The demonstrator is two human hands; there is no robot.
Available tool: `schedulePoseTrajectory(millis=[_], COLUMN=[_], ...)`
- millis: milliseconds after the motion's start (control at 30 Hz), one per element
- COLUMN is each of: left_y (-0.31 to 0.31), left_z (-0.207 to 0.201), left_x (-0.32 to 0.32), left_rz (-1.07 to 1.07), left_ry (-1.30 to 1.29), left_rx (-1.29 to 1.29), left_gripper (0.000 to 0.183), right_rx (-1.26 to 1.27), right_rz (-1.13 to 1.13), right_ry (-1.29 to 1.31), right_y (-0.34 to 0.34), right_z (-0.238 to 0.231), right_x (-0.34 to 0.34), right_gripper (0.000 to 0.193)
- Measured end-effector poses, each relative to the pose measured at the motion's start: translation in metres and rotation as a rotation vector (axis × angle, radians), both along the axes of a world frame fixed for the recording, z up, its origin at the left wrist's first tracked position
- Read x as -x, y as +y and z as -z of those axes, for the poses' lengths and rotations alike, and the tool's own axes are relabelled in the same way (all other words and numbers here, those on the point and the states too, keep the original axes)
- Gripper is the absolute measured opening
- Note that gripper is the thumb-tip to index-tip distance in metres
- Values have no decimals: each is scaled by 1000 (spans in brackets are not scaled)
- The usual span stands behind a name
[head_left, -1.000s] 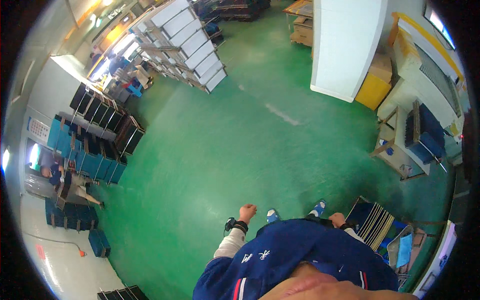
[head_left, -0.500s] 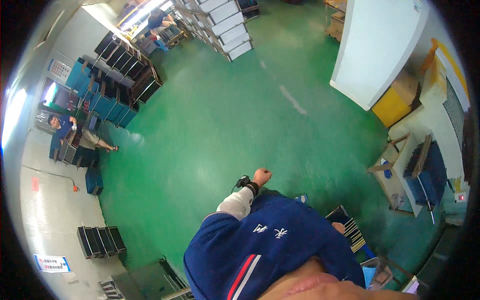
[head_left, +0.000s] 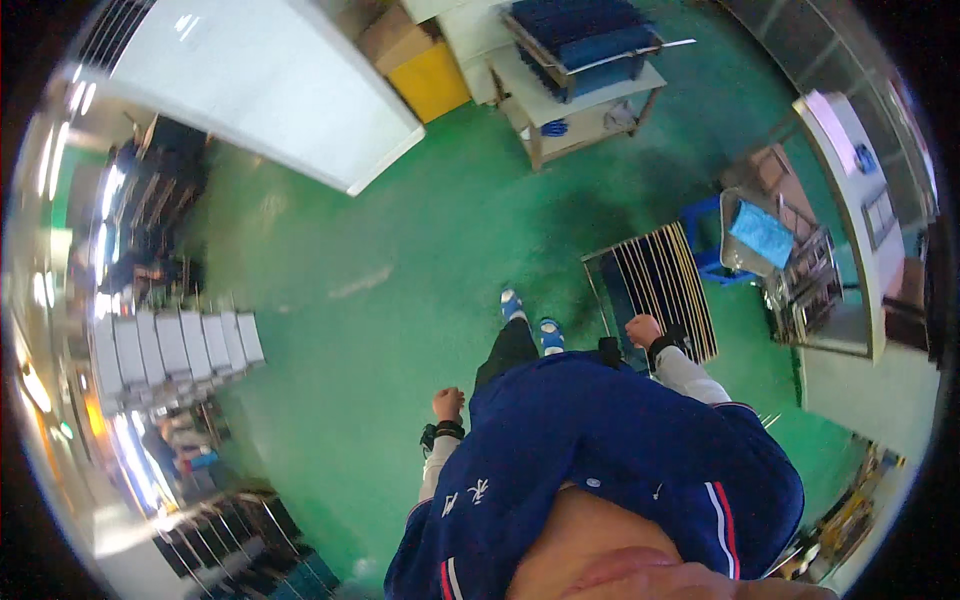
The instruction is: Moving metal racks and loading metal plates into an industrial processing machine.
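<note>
My left hand [head_left: 449, 403] hangs over the green floor on the left of my body. Its fingers are curled in, and nothing shows in them. A dark band with a small device circles that wrist. On the other side, my right hand [head_left: 643, 330] is closed into a loose fist, with no object visible in it. From above it overlaps a rack [head_left: 690, 290] with pale parallel bars and dark panels; whether they touch, I cannot tell. Blue-and-white shoes [head_left: 551, 336] show on my feet.
Beyond the rack are a blue stool [head_left: 708, 268] and a grey bin [head_left: 735, 245] with a light-blue item. A wooden table [head_left: 600, 100] bears a stack of dark blue trays [head_left: 585, 35]. A large white panel [head_left: 270, 80] stands far left, and white stacked trays [head_left: 180, 345] at left.
My view and body have turned right, bringing the rack, stool and table nearer the middle. The white stacked trays have shifted to the left. My right hand now shows fully.
</note>
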State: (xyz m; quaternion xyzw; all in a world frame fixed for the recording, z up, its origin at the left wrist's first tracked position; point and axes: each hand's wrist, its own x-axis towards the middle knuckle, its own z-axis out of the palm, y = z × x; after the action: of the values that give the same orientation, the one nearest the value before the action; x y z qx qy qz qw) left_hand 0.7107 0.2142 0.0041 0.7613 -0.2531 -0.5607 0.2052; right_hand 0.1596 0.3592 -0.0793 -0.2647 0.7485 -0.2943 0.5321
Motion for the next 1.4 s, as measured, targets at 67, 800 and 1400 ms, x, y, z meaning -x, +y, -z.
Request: schedulePoseTrajectory(millis=[67, 800, 1400], left_y=[-37, -418, -451], left_z=[13, 30, 93], left_x=[9, 251, 248], left_rz=[48, 526, 1019], left_ry=[60, 218, 86], left_rx=[6, -43, 96], left_gripper=[17, 17, 17], right_rx=[107, 39, -307], right_rz=[-470, -582, 618], right_ry=[499, 847, -275], right_y=[12, -144, -197], right_z=[0, -19, -37], right_x=[0, 57, 92], right_gripper=[7, 13, 24])
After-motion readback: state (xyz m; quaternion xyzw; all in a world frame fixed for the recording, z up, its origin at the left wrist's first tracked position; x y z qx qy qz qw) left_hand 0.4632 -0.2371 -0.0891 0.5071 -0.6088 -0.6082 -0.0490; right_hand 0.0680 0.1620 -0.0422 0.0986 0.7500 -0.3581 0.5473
